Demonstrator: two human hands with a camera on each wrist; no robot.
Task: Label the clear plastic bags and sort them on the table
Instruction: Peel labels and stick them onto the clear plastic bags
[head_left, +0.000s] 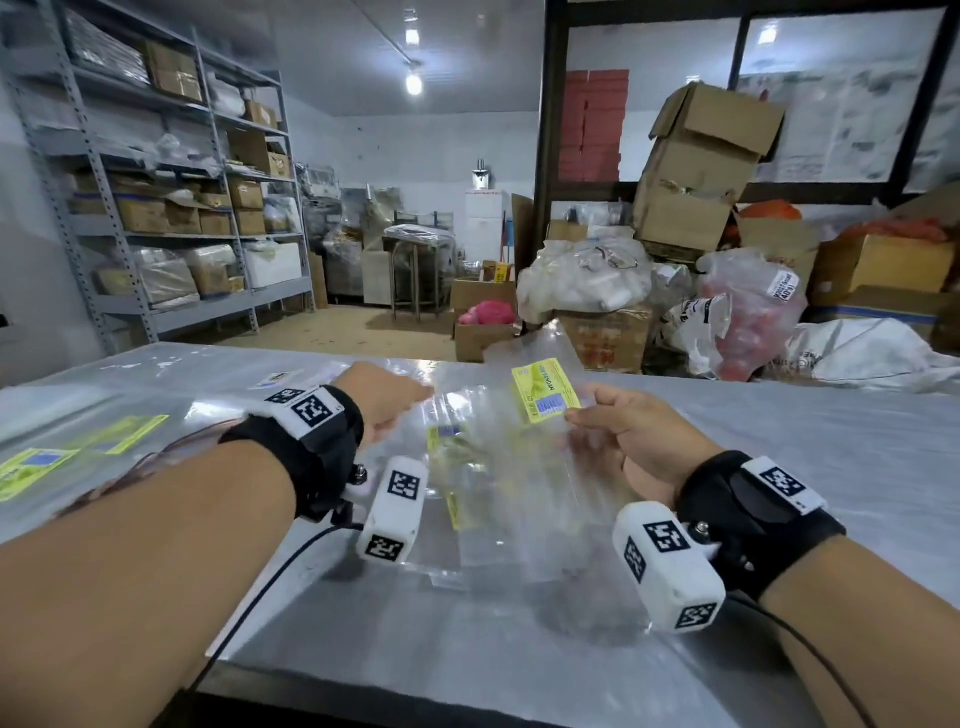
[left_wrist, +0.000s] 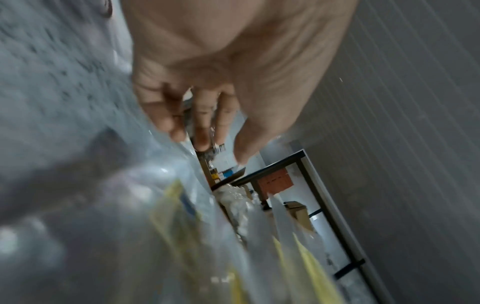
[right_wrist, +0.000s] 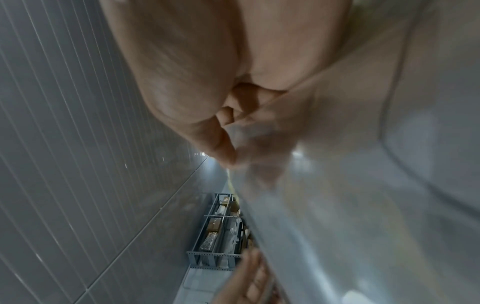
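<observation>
Two hands: right hand (head_left: 626, 434) pinching one labelled bag (head_left: 540, 400), left hand (head_left: 382, 400) loose

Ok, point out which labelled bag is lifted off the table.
The clear bag with the yellow label, pinched by the right hand. The other labelled bags lie flat on the table.

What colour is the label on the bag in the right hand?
Yellow with a blue barcode patch: the label shows best in the head view.
</observation>
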